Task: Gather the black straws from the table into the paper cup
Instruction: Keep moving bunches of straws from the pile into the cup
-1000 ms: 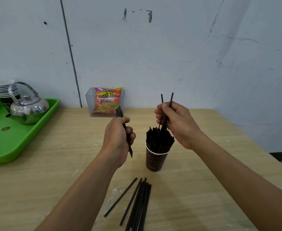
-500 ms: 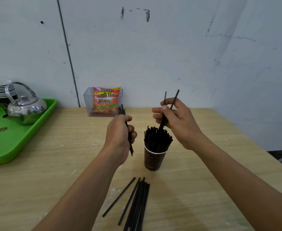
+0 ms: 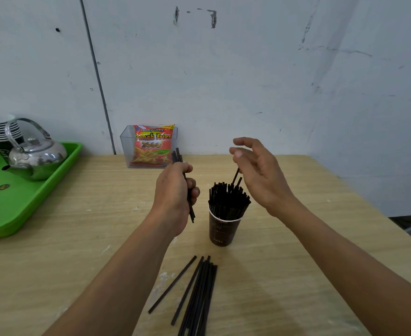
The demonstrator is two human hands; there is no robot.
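Left hand [image 3: 175,197] grips spare straws [image 3: 177,156], right hand [image 3: 260,175] hangs slack; I fear a hard push tips the crammed paper cup [image 3: 221,229].

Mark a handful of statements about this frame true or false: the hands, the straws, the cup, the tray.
1. The left-hand grip holds a bundle of black straws. True.
2. The right-hand grip pinches a straw. False: its fingers are relaxed and hold nothing, above the paper cup.
3. No straws lie on the table. False: a pile of loose straws lies in front of the cup.
4. The metal kettle stands on the green tray. True.
5. The paper cup is tipped over. False: it stands upright, packed with straws.
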